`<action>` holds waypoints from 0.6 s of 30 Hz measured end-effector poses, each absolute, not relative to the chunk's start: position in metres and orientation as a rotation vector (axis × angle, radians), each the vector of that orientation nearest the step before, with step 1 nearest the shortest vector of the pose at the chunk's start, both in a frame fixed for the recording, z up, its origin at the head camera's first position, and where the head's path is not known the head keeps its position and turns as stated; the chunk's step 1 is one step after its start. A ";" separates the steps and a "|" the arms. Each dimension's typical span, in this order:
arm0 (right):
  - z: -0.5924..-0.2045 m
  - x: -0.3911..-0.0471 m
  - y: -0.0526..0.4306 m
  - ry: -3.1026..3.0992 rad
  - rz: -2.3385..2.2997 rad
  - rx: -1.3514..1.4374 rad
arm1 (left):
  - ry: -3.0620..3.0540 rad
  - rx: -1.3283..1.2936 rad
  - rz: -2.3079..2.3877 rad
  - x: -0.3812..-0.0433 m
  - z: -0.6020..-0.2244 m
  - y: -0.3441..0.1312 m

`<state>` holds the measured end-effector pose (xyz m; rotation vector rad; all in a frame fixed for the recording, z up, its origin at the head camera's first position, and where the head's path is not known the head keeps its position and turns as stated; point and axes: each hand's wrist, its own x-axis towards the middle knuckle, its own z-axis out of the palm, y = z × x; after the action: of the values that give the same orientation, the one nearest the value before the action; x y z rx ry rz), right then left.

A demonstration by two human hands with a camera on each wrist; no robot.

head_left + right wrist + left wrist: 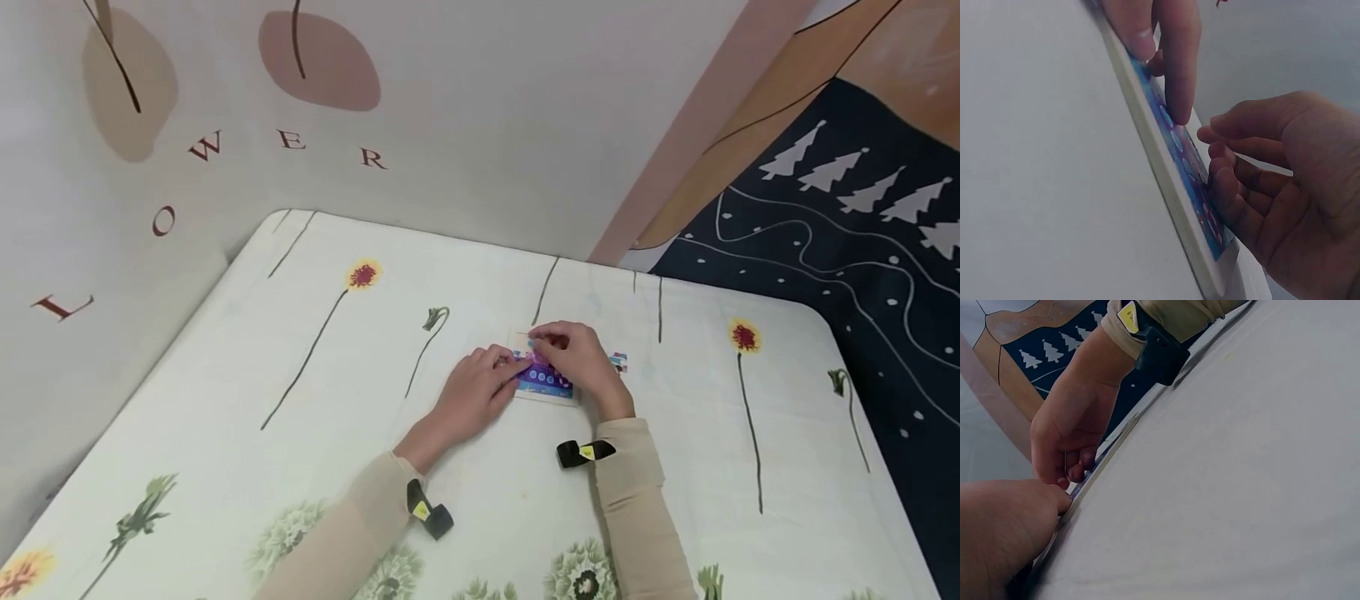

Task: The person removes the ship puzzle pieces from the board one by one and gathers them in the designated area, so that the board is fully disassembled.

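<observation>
A small jigsaw puzzle (545, 379) in blue, purple and pink lies in a pale, thin-edged tray (1166, 187) on the table. My left hand (474, 387) rests at its left side, with the index finger stretched out onto the picture. In the right wrist view, fingers (1180, 81) of that left hand press on the puzzle's surface. My right hand (581, 358) is over the tray's upper right part. Its thumb and index finger meet in a pinch, apparently on a small puzzle piece, mostly hidden by the fingertips. The other fingers curl close above the puzzle.
Several loose puzzle pieces (618, 362) lie just right of the tray, partly behind my right wrist. A white flower-print cloth (337, 467) covers the table. Printed wall hangings (480, 125) stand along its far and right edges. Both wrists carry black camera mounts (431, 510).
</observation>
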<state>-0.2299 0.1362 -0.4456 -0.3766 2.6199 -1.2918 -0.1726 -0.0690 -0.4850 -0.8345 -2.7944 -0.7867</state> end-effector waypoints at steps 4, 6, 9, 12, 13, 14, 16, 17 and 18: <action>-0.445 -0.232 0.137 2.650 -1.219 -0.432 | -2.790 -0.844 -0.771 -0.174 -0.484 -0.070; -0.444 -0.232 0.137 2.661 -1.185 -0.437 | -2.796 -0.844 -0.767 -0.174 -0.483 -0.070; -0.443 -0.232 0.137 2.669 -1.149 -0.432 | -2.808 -0.843 -0.773 -0.175 -0.482 -0.070; -0.443 -0.233 0.135 2.676 -1.128 -0.412 | -2.816 -0.839 -0.785 -0.175 -0.481 -0.070; -0.443 -0.233 0.135 2.677 -1.120 -0.409 | -2.818 -0.837 -0.788 -0.174 -0.481 -0.070; -0.443 -0.233 0.134 2.680 -1.112 -0.409 | -2.819 -0.836 -0.791 -0.174 -0.481 -0.070; -0.443 -0.233 0.134 2.682 -1.096 -0.404 | -2.821 -0.832 -0.797 -0.174 -0.481 -0.070; -0.443 -0.233 0.134 2.682 -1.091 -0.406 | -2.816 -0.832 -0.802 -0.174 -0.482 -0.070; -0.443 -0.233 0.134 2.683 -1.085 -0.409 | -2.812 -0.831 -0.805 -0.173 -0.482 -0.070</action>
<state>-0.2332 0.1338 -0.4429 -0.4088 2.6828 -1.0851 -0.1734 -0.0700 -0.4816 -0.8311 -2.8120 -0.8049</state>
